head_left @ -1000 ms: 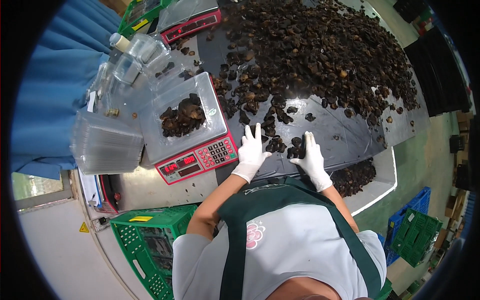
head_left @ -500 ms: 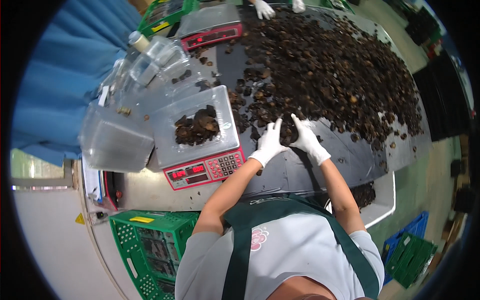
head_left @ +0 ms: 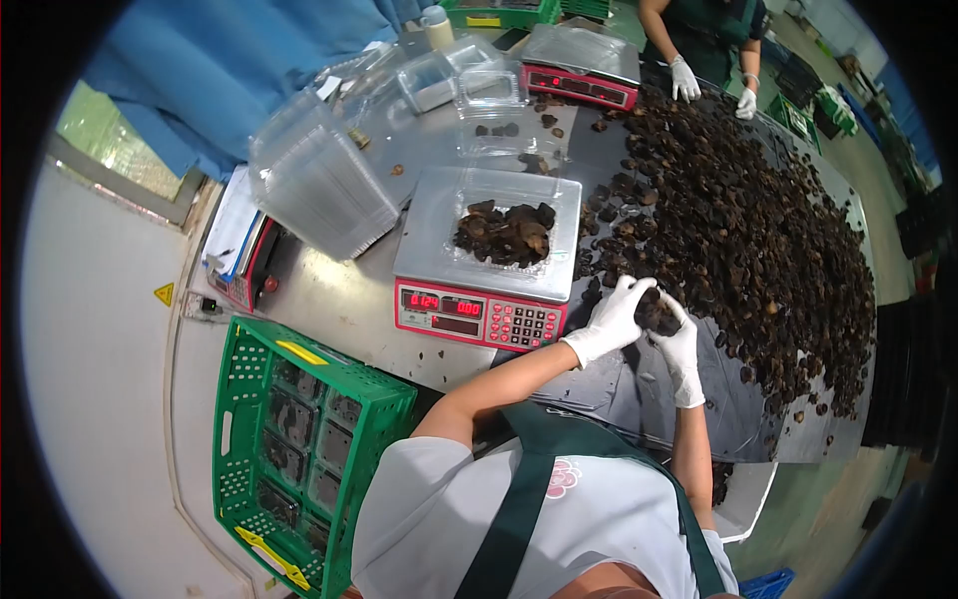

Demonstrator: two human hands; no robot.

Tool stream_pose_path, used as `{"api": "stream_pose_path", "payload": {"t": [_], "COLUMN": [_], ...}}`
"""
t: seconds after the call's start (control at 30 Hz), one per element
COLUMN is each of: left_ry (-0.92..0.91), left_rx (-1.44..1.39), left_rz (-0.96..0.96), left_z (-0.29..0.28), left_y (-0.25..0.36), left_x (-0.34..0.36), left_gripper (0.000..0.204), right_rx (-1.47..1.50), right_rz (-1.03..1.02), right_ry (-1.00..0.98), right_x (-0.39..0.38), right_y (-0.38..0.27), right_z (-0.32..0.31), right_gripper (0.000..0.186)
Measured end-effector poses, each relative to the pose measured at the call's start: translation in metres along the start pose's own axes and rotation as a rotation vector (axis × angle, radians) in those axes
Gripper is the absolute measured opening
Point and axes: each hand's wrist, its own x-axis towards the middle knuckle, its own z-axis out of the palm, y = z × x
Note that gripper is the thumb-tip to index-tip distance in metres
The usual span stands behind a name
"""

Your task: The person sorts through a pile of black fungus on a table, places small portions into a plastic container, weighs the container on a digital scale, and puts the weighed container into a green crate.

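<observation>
Dark brown dried lumps, gathered between two gloved hands

Small clump of dark brown, wrinkled dried pieces [head_left: 656,311], irregular in shape, cupped between white-gloved left hand [head_left: 611,319] and right hand [head_left: 682,349]. Held just above the dark worktop [head_left: 639,389], at the near edge of the big loose heap of like pieces [head_left: 758,230].

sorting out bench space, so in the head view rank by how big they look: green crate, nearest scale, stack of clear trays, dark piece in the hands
1. green crate
2. nearest scale
3. stack of clear trays, close to the scale, so unsure
4. dark piece, between both gloved hands
</observation>
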Motion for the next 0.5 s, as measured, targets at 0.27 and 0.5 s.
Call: {"api": "stream_pose_path", "payload": {"t": [0.27,0.5], "left_ry": [0.395,0.345], "left_rx": [0.195,0.364], "left_rz": [0.191,-0.193], "left_z": [-0.131,-0.22], "left_y": [0.013,-0.044], "left_x": [-0.007,-0.023], "left_gripper": [0.067,0.076], "right_rx": [-0.143,-0.432], "right_rz": [-0.289,-0.306], "right_ry": [-0.237,-0.606], "right_x": [0.073,0.132], "right_y": [-0.133,-0.17], "right_z": [0.071,0.169], "right_gripper": [0.056,0.061]}}
